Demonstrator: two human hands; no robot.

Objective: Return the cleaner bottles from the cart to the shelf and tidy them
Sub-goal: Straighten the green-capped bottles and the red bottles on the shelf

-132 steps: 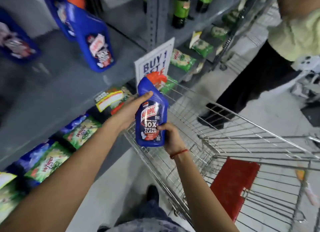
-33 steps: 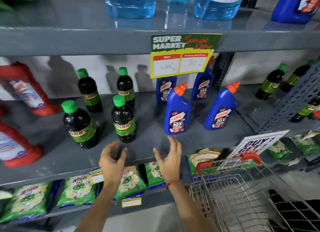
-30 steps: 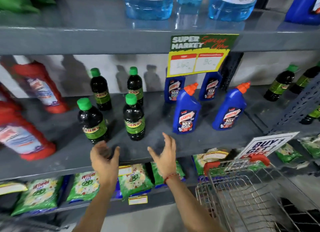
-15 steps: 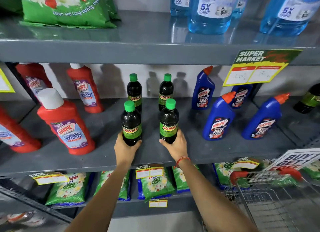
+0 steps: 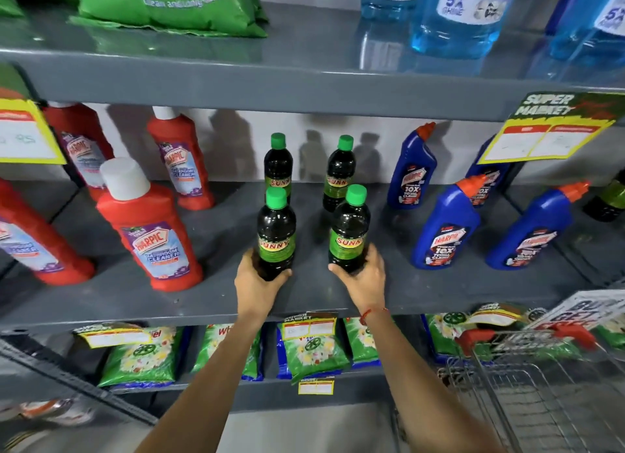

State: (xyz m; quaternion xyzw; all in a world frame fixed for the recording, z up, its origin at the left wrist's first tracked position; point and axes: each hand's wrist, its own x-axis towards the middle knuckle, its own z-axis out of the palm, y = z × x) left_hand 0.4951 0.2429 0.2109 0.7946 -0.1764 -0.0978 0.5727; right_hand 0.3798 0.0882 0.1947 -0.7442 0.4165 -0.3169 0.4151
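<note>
Two dark Sunny cleaner bottles with green caps stand at the front of the grey middle shelf (image 5: 422, 293). My left hand (image 5: 255, 285) grips the base of the left Sunny bottle (image 5: 275, 236). My right hand (image 5: 363, 278) grips the base of the right Sunny bottle (image 5: 348, 231). Two more Sunny bottles (image 5: 278, 166) stand upright behind them. Blue Harpic toilet cleaner bottles (image 5: 444, 227) stand to the right on the same shelf. Red Harpic bathroom cleaner bottles (image 5: 148, 229) stand to the left.
The wire shopping cart (image 5: 541, 395) with a red handle is at the lower right. Green detergent packets (image 5: 313, 347) fill the shelf below. Large blue liquid bottles (image 5: 453, 16) and a green bag (image 5: 169, 2) sit on the top shelf. A yellow price sign (image 5: 548, 131) hangs at the right.
The view has swung from the cart to the shelf. My hands, open a second ago, have closed on the two front Sunny bottles and hold them at the shelf front.
</note>
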